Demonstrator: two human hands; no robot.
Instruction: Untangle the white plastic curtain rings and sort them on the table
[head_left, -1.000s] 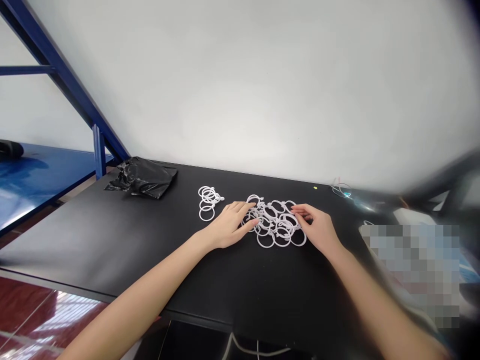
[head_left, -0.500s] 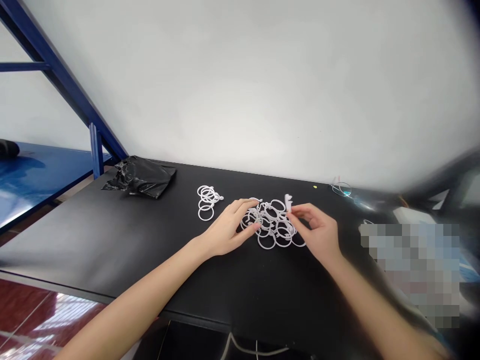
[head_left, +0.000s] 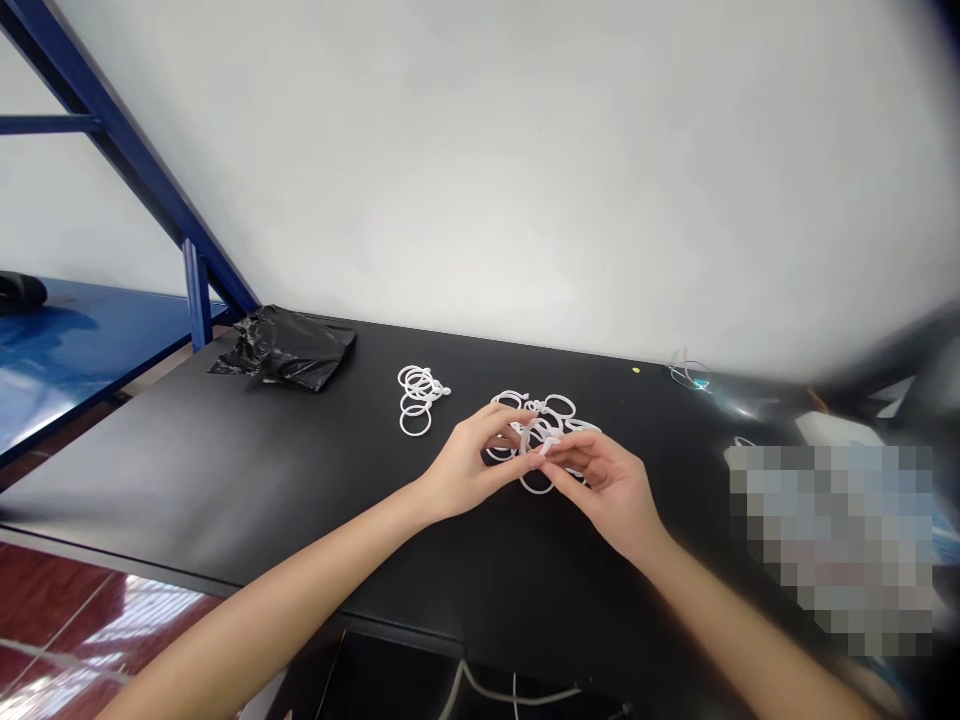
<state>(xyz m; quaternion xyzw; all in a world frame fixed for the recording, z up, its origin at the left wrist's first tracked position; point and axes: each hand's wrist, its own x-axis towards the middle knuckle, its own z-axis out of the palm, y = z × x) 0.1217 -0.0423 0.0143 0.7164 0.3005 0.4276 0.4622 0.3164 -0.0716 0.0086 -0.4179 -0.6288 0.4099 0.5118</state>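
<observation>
My left hand pinches a white plastic curtain ring between thumb and fingers, above a loose pile. Meeting it from the right, my right hand has its thumb and fingertips closed on a small white clip. The two pieces touch or overlap; whether they are joined is hidden by the fingers. Under and behind both hands lies the pile of white curtain rings, partly covered. A smaller group of white curtain rings rests on the black table, left of my hands.
A crumpled black plastic bag lies at the back left. Blue metal framing stands beyond it. Toward the back right are a clear plastic item and a yellow speck. A blurred-out package sits at the right. Behind rises a pale wall.
My right hand has brought the white clip left and down to my left hand. The left hand has lifted a curtain ring from the pile and now pinches it.
</observation>
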